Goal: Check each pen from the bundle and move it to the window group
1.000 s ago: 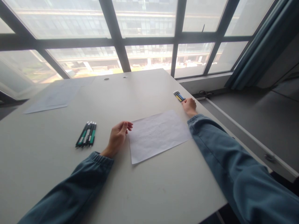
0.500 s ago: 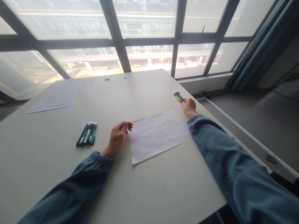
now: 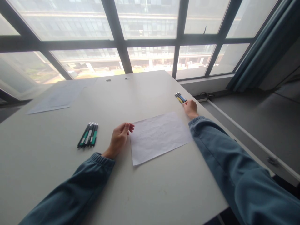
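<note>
My left hand (image 3: 119, 137) rests beside the left edge of a white sheet of paper (image 3: 159, 137), its fingers loosely curled and the thumb against the index finger, with nothing visible in it. Near the table's right edge, my right hand (image 3: 190, 108) has its fingers closed at the near ends of several pens (image 3: 180, 97) with blue and yellow parts. Those pens lie side by side; the fingers hide their lower ends. To the left of my left hand lies a row of several black pens (image 3: 88, 135) with green and white parts.
More white sheets (image 3: 56, 99) lie at the table's far left. The white table (image 3: 145, 190) has two round fittings near its far edge, by the large windows (image 3: 150, 59). A blue curtain (image 3: 255, 47) hangs at the right, and a white pipe (image 3: 246, 132) runs along the floor.
The whole view has shifted very slightly. Both hands, the paper and the two groups of pens keep the same places relative to one another.
</note>
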A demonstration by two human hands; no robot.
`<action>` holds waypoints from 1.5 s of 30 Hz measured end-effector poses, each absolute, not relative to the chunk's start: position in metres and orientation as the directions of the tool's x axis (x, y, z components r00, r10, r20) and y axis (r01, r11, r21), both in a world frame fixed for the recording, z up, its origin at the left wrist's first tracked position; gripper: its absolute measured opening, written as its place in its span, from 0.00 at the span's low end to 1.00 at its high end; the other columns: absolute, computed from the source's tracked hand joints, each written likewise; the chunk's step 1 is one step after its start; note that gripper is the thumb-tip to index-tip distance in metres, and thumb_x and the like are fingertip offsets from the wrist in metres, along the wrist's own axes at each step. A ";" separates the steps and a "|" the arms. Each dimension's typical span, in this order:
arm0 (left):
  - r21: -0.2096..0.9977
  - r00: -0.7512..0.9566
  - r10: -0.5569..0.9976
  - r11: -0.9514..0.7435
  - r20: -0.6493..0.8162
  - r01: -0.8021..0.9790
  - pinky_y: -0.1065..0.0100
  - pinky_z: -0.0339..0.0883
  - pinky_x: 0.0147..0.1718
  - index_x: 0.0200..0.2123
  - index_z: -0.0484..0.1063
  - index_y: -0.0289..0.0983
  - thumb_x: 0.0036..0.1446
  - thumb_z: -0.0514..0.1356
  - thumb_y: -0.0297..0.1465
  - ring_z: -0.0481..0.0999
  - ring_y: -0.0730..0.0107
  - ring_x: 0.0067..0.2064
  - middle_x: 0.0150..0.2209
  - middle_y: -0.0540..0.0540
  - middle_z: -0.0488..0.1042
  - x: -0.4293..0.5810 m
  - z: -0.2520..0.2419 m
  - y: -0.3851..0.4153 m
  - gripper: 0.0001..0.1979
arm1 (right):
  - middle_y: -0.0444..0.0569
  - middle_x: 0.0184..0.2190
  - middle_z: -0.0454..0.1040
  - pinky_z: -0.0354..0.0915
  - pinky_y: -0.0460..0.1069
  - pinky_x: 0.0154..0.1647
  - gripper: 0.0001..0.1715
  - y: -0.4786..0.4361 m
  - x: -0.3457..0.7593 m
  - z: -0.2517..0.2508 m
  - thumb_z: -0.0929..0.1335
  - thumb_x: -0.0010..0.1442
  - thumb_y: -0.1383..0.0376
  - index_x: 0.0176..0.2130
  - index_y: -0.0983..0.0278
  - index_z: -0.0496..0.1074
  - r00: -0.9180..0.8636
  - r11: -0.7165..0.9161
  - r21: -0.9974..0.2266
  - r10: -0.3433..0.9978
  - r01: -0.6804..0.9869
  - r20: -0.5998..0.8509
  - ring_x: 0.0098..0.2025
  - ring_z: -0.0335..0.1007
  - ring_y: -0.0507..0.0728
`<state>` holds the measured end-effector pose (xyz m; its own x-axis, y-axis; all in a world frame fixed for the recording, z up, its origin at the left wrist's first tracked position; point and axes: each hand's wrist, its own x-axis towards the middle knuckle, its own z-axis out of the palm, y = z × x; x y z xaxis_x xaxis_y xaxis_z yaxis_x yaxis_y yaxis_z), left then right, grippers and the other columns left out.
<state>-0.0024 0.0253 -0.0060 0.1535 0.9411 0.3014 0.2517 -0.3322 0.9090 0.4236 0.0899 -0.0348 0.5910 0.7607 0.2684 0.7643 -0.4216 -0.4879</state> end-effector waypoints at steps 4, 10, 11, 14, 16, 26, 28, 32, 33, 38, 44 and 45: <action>0.905 0.164 0.938 -0.339 0.305 0.258 0.68 0.65 0.27 0.32 0.78 0.36 0.65 0.57 0.43 0.74 0.68 0.30 0.30 0.43 0.78 -0.002 -0.007 0.026 0.18 | 0.59 0.41 0.82 0.70 0.56 0.49 0.11 0.090 0.423 -0.033 0.71 0.62 0.60 0.39 0.63 0.81 0.589 -0.420 -0.491 0.764 0.763 0.263 0.46 0.79 0.65; 0.896 0.170 0.937 -0.342 0.304 0.284 0.70 0.65 0.28 0.33 0.78 0.35 0.66 0.56 0.42 0.75 0.69 0.30 0.30 0.44 0.78 -0.002 -0.008 0.027 0.19 | 0.60 0.42 0.82 0.70 0.56 0.50 0.11 0.091 0.422 -0.033 0.71 0.62 0.59 0.39 0.64 0.81 0.586 -0.416 -0.490 0.766 0.766 0.265 0.46 0.78 0.65; 0.894 0.171 0.937 -0.343 0.304 0.288 0.70 0.65 0.28 0.33 0.78 0.35 0.66 0.56 0.41 0.75 0.69 0.30 0.30 0.44 0.78 -0.002 -0.008 0.027 0.18 | 0.60 0.41 0.82 0.70 0.56 0.50 0.11 0.091 0.422 -0.033 0.72 0.62 0.59 0.39 0.64 0.81 0.586 -0.415 -0.491 0.766 0.766 0.266 0.46 0.79 0.65; 0.892 0.174 0.937 -0.344 0.304 0.292 0.70 0.65 0.28 0.33 0.78 0.35 0.66 0.56 0.41 0.75 0.69 0.30 0.30 0.43 0.78 -0.003 -0.007 0.027 0.18 | 0.59 0.41 0.82 0.70 0.56 0.49 0.11 0.091 0.422 -0.033 0.72 0.62 0.59 0.39 0.64 0.81 0.586 -0.414 -0.493 0.765 0.765 0.268 0.46 0.79 0.66; 0.892 0.173 0.936 -0.345 0.305 0.293 0.69 0.65 0.28 0.33 0.78 0.35 0.66 0.56 0.41 0.75 0.69 0.30 0.30 0.43 0.78 -0.003 -0.007 0.027 0.18 | 0.59 0.40 0.82 0.70 0.56 0.49 0.11 0.091 0.422 -0.032 0.72 0.61 0.59 0.38 0.64 0.81 0.588 -0.415 -0.494 0.763 0.764 0.269 0.46 0.79 0.66; 0.890 0.179 0.934 -0.350 0.309 0.291 0.70 0.65 0.28 0.33 0.78 0.35 0.66 0.56 0.41 0.75 0.69 0.30 0.30 0.43 0.78 -0.003 -0.007 0.026 0.18 | 0.60 0.40 0.82 0.70 0.56 0.48 0.10 0.093 0.423 -0.033 0.72 0.61 0.60 0.38 0.65 0.81 0.592 -0.414 -0.500 0.757 0.761 0.275 0.45 0.78 0.66; 0.890 0.183 0.934 -0.350 0.307 0.293 0.70 0.66 0.28 0.33 0.78 0.34 0.66 0.56 0.41 0.75 0.69 0.30 0.30 0.43 0.78 -0.004 -0.008 0.027 0.18 | 0.60 0.40 0.82 0.69 0.55 0.48 0.10 0.093 0.423 -0.033 0.72 0.61 0.61 0.37 0.65 0.81 0.591 -0.411 -0.503 0.759 0.760 0.274 0.44 0.78 0.65; 0.879 0.190 0.930 -0.361 0.315 0.311 0.70 0.66 0.28 0.33 0.78 0.34 0.66 0.56 0.41 0.75 0.69 0.30 0.30 0.43 0.78 -0.004 -0.008 0.027 0.18 | 0.60 0.38 0.82 0.68 0.54 0.46 0.11 0.089 0.423 -0.032 0.72 0.61 0.59 0.37 0.65 0.80 0.579 -0.384 -0.517 0.762 0.765 0.291 0.42 0.77 0.64; 0.874 0.195 0.928 -0.366 0.317 0.320 0.69 0.67 0.28 0.33 0.78 0.35 0.66 0.55 0.42 0.75 0.69 0.30 0.30 0.43 0.78 -0.004 -0.007 0.026 0.19 | 0.61 0.38 0.82 0.67 0.54 0.45 0.12 0.088 0.423 -0.030 0.71 0.62 0.58 0.36 0.65 0.80 0.579 -0.376 -0.522 0.756 0.766 0.305 0.41 0.77 0.64; 0.816 0.247 0.904 -0.422 0.348 0.395 0.67 0.70 0.34 0.34 0.77 0.35 0.67 0.54 0.43 0.78 0.66 0.33 0.31 0.43 0.79 -0.003 -0.004 0.020 0.20 | 0.59 0.33 0.81 0.63 0.53 0.38 0.23 0.076 0.410 -0.018 0.63 0.69 0.54 0.31 0.64 0.78 0.528 -0.280 -0.518 0.733 0.808 0.428 0.36 0.74 0.63; 0.635 0.373 0.819 -0.573 0.435 0.518 0.62 0.72 0.45 0.47 0.77 0.39 0.69 0.55 0.42 0.79 0.62 0.43 0.40 0.45 0.81 -0.002 -0.006 0.012 0.16 | 0.48 0.22 0.73 0.57 0.50 0.33 0.23 0.047 0.357 0.005 0.63 0.69 0.57 0.25 0.63 0.73 0.239 0.051 -0.507 0.838 0.861 0.491 0.27 0.66 0.55; 0.596 0.409 0.795 -0.607 0.449 0.526 0.60 0.72 0.48 0.48 0.77 0.40 0.69 0.55 0.40 0.79 0.62 0.45 0.42 0.44 0.81 -0.001 -0.007 0.011 0.15 | 0.47 0.22 0.73 0.56 0.49 0.32 0.22 0.039 0.344 0.008 0.64 0.68 0.57 0.25 0.63 0.73 0.181 0.104 -0.508 0.858 0.855 0.481 0.27 0.65 0.55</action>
